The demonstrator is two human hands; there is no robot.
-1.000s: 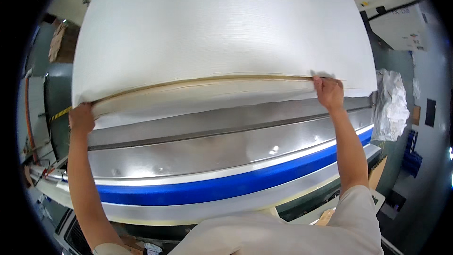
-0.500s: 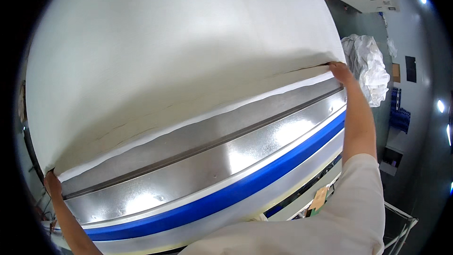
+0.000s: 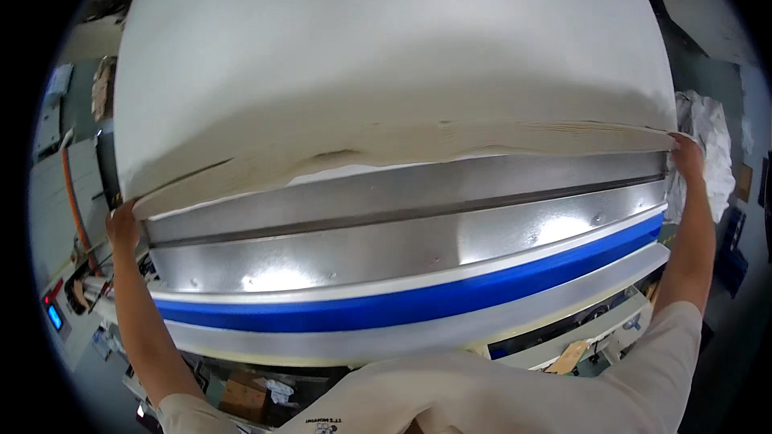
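A wide sheet of white layered fabric spreads away from me over the table. Its near edge runs between my hands, with several plies fanning apart and bowing slightly in the middle. At the left corner, the fingers of my left hand are closed round this edge. My right hand grips the opposite corner, a little farther off. Both arms are stretched wide. Fingertips on both sides are partly hidden behind the fabric. Just below the edge lies a shiny metal table surface with a dark groove along it.
A blue strip and a pale rail border the table's near side. Beyond my right hand lies a crumpled white heap. At left are an orange hose and a small lit screen. A cardboard box sits below.
My view has swung so the table looks more level. Both hands keep hold of the fabric's corners. Along its near edge, the plies have loosened and show more gaps.
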